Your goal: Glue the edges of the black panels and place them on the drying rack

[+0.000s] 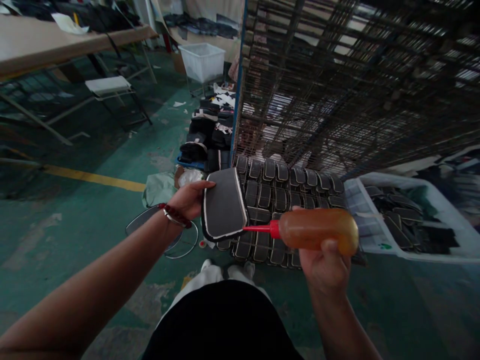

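My left hand (189, 200) grips the left edge of a dark grey padded panel (224, 202), thumb on top and the other fingers under it. A whitish line runs along the panel's right and lower edges. In my right hand (326, 267) is a squeeze bottle (315, 230) of amber liquid, lying level, with a red nozzle (262, 228). The nozzle's tip meets the panel's lower right edge, by the white line. Beneath and behind them, rows of similar dark panels (280, 199) lie on a wire rack.
A tall stack of wire racks (300, 100) rises ahead on the right. At the right stands a white bin (375, 240) with dark panels inside. Piled dark pieces (204, 127), a stool (108, 86), a table (75, 47) and a white tub (203, 62) lie further off.
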`<action>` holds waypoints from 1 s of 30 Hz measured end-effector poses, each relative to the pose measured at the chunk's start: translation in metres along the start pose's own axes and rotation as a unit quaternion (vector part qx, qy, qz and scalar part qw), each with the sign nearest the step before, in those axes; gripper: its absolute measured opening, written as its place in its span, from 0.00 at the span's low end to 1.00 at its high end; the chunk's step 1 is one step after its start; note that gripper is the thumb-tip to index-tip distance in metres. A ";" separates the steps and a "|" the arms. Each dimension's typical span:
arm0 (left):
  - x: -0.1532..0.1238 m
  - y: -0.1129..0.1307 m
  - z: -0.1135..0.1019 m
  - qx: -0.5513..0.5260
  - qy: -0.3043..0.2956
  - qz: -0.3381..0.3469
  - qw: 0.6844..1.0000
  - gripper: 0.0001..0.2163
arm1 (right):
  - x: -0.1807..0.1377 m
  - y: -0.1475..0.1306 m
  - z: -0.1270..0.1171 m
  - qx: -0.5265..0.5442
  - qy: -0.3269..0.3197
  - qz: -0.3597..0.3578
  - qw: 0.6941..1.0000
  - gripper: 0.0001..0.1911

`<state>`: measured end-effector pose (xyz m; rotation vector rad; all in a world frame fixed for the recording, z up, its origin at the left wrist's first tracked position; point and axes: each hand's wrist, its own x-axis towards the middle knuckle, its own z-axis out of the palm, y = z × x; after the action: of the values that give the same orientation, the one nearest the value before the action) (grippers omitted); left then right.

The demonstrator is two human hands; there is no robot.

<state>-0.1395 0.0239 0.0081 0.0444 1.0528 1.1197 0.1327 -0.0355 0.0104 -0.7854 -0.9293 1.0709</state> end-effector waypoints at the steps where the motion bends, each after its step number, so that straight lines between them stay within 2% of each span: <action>1: 0.001 -0.002 -0.002 -0.011 0.007 0.007 1.000 0.13 | 0.002 0.000 0.001 0.000 0.012 -0.013 1.000 0.22; 6: 0.010 -0.019 -0.008 -0.076 0.030 0.033 0.996 0.10 | 0.008 0.002 0.004 -0.012 0.043 -0.073 0.996 0.19; 9: 0.013 -0.028 -0.006 -0.115 0.051 0.045 0.991 0.10 | 0.008 0.005 0.003 -0.015 0.052 -0.084 0.995 0.22; 15: 0.015 -0.033 0.003 -0.146 0.083 0.051 0.984 0.11 | -0.002 0.013 -0.002 -0.008 0.044 -0.070 0.997 0.25; 25: 0.015 -0.031 0.005 -0.169 0.092 0.043 0.980 0.12 | -0.016 0.019 -0.002 -0.005 0.038 0.015 0.999 0.27; 27: 0.015 -0.031 0.004 -0.160 0.091 0.046 0.982 0.13 | -0.011 0.018 -0.001 0.002 0.035 0.013 0.999 0.26; 30: 0.014 -0.033 0.002 -0.152 0.089 0.048 0.983 0.12 | 0.004 0.016 0.000 0.012 0.040 -0.025 0.999 0.24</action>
<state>-0.1142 0.0196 -0.0164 -0.2536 1.0345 1.3810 0.1281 -0.0273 -0.0026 -0.7752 -0.8619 0.9977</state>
